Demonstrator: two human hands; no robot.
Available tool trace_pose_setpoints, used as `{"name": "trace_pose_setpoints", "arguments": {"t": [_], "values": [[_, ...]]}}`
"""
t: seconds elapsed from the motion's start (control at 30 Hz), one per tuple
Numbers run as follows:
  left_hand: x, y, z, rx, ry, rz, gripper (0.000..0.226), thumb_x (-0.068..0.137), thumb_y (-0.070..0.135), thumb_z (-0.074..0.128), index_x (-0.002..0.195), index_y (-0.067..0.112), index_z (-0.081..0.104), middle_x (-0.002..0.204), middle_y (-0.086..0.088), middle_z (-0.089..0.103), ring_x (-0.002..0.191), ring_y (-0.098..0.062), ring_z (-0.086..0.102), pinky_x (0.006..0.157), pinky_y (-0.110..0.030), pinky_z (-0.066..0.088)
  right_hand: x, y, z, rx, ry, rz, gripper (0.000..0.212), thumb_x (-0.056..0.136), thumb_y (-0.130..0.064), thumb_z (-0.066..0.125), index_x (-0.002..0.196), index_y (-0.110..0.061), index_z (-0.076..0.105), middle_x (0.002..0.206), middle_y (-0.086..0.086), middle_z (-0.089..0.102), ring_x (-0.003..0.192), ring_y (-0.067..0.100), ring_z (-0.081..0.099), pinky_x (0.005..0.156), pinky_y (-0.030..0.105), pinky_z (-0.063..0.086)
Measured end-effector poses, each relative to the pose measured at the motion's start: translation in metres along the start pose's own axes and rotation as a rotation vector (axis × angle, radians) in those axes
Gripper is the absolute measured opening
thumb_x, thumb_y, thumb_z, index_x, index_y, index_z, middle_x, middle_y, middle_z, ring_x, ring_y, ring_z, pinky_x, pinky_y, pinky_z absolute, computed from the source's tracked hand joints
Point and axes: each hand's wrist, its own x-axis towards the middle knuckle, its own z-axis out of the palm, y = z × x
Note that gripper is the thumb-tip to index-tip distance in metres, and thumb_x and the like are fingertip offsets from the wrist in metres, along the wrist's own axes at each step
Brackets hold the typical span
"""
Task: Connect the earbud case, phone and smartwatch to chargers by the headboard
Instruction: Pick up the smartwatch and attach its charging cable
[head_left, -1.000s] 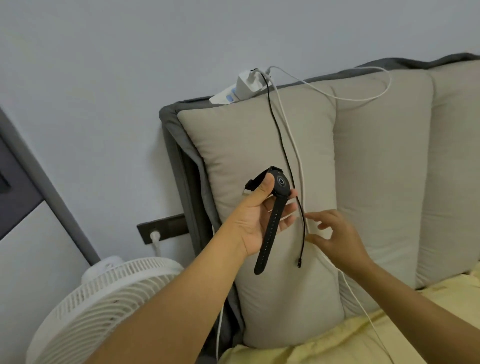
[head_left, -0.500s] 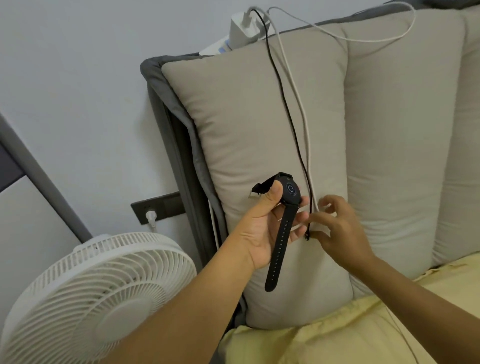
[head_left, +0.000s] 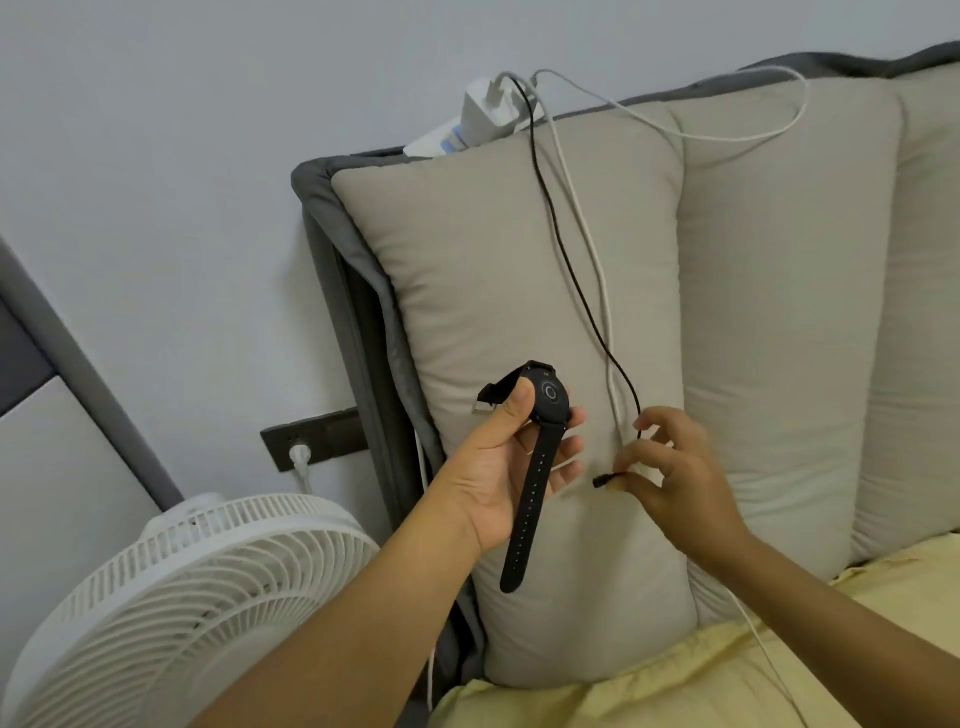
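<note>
Now smartwatch (head_left: 549, 397) in left hand (head_left: 498, 478); black cable (head_left: 566, 249) in right hand (head_left: 675, 467)

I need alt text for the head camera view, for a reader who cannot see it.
A person's left hand holds a black smartwatch while the right hand pinches the end of a black cable beside it, not yet connected. The cable hangs down a beige headboard cushion from a white charger; a white fan stands lower left.

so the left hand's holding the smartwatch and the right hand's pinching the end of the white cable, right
Not quite. In the head view the left hand does hold the smartwatch, but the right hand pinches the end of the black cable, not the white cable.
</note>
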Motion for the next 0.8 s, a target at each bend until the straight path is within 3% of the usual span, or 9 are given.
{"name": "trace_pose_setpoints", "arguments": {"t": [0.07,0.13,0.2,0.3,0.4,0.53,0.67,0.8], "values": [[-0.004,0.012,0.007,-0.001,0.005,0.013,0.068,0.026,0.050,0.092,0.082,0.014,0.079,0.089,-0.004,0.074,0.071,-0.017,0.069,0.071,-0.032,0.058,0.010,-0.015,-0.016,0.118,0.020,0.076,0.019,0.062,-0.008,0.084,0.069,-0.016,0.068,0.096,0.000,0.059,0.083,0.021,0.051,0.074,0.015,0.036],[-0.008,0.027,0.018,0.001,0.005,0.030,0.069,0.024,0.049,0.093,0.082,0.012,0.079,0.088,-0.005,0.074,0.070,-0.017,0.069,0.069,-0.031,0.059,0.026,-0.035,-0.037,0.321,0.053,0.222,0.020,0.067,-0.003,0.081,0.069,-0.017,0.066,0.078,-0.006,0.061,0.071,0.009,0.051,0.066,0.008,0.036],[-0.013,0.045,0.030,0.004,-0.005,0.051,0.070,0.024,0.047,0.093,0.083,0.012,0.079,0.089,-0.006,0.073,0.069,-0.018,0.069,0.067,-0.031,0.059,0.044,-0.057,-0.064,0.561,0.096,0.347,0.014,0.071,0.001,0.076,0.071,-0.010,0.066,0.060,-0.004,0.057,0.054,0.007,0.044,0.055,0.009,0.036],[-0.026,0.073,0.049,0.017,-0.052,0.086,0.072,0.027,0.047,0.093,0.088,0.011,0.078,0.092,-0.008,0.073,0.070,-0.019,0.068,0.066,-0.032,0.059,0.071,-0.091,-0.109,0.703,0.162,0.349,0.012,0.075,0.002,0.072,0.072,-0.008,0.067,0.059,0.002,0.059,0.055,0.010,0.048,0.054,0.013,0.042],[-0.041,0.098,0.068,0.046,-0.107,0.119,0.074,0.031,0.047,0.092,0.093,0.011,0.077,0.093,-0.009,0.073,0.071,-0.019,0.068,0.067,-0.033,0.059,0.095,-0.124,-0.148,0.707,0.150,0.259,0.016,0.076,0.000,0.072,0.070,-0.014,0.067,0.059,-0.006,0.061,0.055,0.006,0.051,0.055,0.015,0.044],[-0.052,0.129,0.093,0.078,-0.139,0.157,0.073,0.031,0.047,0.092,0.092,0.012,0.077,0.092,-0.009,0.073,0.072,-0.019,0.068,0.067,-0.033,0.058,0.118,-0.164,-0.185,0.677,0.114,0.187,0.013,0.077,-0.003,0.071,0.074,-0.015,0.069,0.064,0.000,0.063,0.057,0.006,0.051,0.055,0.014,0.043],[-0.060,0.156,0.114,0.117,-0.173,0.192,0.074,0.032,0.050,0.091,0.093,0.012,0.077,0.093,-0.008,0.073,0.072,-0.018,0.068,0.068,-0.033,0.059,0.134,-0.194,-0.209,0.597,0.107,0.115,0.011,0.078,-0.008,0.072,0.076,-0.019,0.069,0.066,-0.003,0.065,0.061,0.010,0.053,0.058,0.020,0.045],[-0.067,0.170,0.127,0.135,-0.215,0.195,0.074,0.032,0.051,0.091,0.094,0.013,0.077,0.092,-0.007,0.073,0.072,-0.017,0.068,0.067,-0.031,0.058,0.145,-0.215,-0.222,0.580,0.124,0.109,0.012,0.081,-0.010,0.069,0.077,-0.021,0.068,0.065,-0.006,0.065,0.058,0.008,0.053,0.054,0.017,0.046]]}}
